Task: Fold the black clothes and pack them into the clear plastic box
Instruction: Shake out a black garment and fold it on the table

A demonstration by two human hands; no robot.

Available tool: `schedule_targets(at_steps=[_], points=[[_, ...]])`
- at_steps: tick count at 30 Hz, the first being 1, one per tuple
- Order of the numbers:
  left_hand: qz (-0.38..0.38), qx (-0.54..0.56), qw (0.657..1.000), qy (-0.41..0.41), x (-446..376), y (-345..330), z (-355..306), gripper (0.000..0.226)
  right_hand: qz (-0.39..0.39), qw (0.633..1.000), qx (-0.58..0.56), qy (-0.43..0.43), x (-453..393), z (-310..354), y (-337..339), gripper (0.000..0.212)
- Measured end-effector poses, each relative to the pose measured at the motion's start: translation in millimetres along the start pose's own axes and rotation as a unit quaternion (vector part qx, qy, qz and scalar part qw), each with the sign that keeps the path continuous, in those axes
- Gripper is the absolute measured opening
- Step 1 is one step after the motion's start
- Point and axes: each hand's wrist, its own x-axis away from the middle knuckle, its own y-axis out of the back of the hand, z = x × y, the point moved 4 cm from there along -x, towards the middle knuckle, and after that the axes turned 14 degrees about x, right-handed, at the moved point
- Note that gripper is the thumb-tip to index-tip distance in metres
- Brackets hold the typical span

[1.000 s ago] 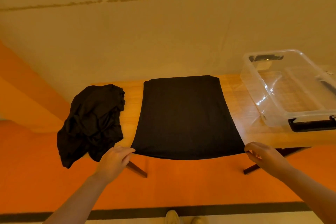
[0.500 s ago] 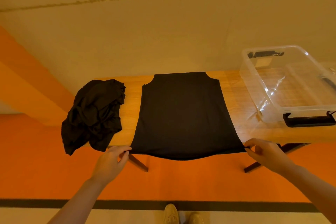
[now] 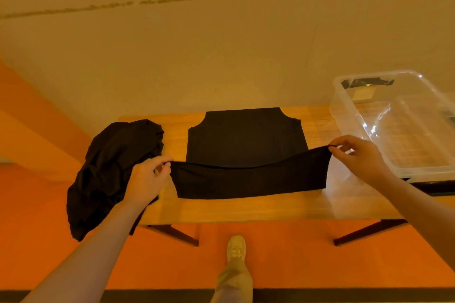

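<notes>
While the black top lies flat mid-table, left hand and right hand each pinch a bottom-hem corner, lifted. Crumpled black garment sits at left; clear plastic box at right.

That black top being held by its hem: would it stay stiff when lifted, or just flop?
Probably floppy: the black top sags in the middle between the left hand and right hand pinching its hem corners. It looks light, since fingertip pinches lift it. It likely creases easily, judging by the crumpled black heap beside it.
</notes>
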Motion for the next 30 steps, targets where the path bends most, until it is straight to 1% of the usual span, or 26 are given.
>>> schedule_targets(at_steps=[3,6,11,16,19,21,24,26,28,29,30], points=[[-0.01,0.021,1.0,0.015,-51.3,-0.6,1.5,0.02,-0.009,0.999,-0.029,-0.018,-45.3,10.9,-2.5,0.009],[-0.01,0.028,0.999,0.043,-106.2,-7.3,12.1,0.021,-0.009,0.997,-0.054,-0.055,-95.4,17.0,-9.6,0.011],[0.007,0.04,0.996,0.074,-192.2,-35.9,36.9,0.019,-0.023,0.991,-0.047,-0.119,-176.4,11.8,-33.1,0.008],[0.032,0.03,0.994,0.097,-253.9,-77.4,74.6,0.021,0.002,0.984,-0.003,-0.18,-231.7,-8.5,-67.8,0.014],[0.033,0.012,0.994,0.106,-271.1,-99.4,97.3,0.02,0.009,0.979,0.029,-0.204,-249.2,-22.8,-90.8,0.016],[0.025,0.009,0.992,0.123,-276.2,-110.8,108.9,0.021,0.0,0.978,0.053,-0.204,-255.0,-28.6,-102.1,0.018],[0.003,-0.022,0.99,0.136,-278.9,-121.1,117.7,0.025,-0.015,0.977,0.104,-0.187,-253.6,-28.7,-110.0,0.024],[-0.021,-0.05,0.993,0.101,-275.3,-124.5,113.5,0.03,-0.039,0.977,0.141,-0.152,-245.2,-20.3,-112.8,0.027],[-0.029,-0.098,0.994,0.039,-263.9,-130.8,101.1,0.035,-0.073,0.977,0.191,-0.062,-232.4,-8.4,-120.3,0.03],[-0.015,-0.116,0.993,0.01,-254.8,-136.7,93.0,0.037,-0.07,0.974,0.213,-0.007,-224.3,-2.1,-128.2,0.033],[0.014,-0.127,0.992,-0.021,-243.6,-144.0,84.5,0.04,-0.046,0.971,0.231,0.038,-214.9,2.8,-138.5,0.036]])
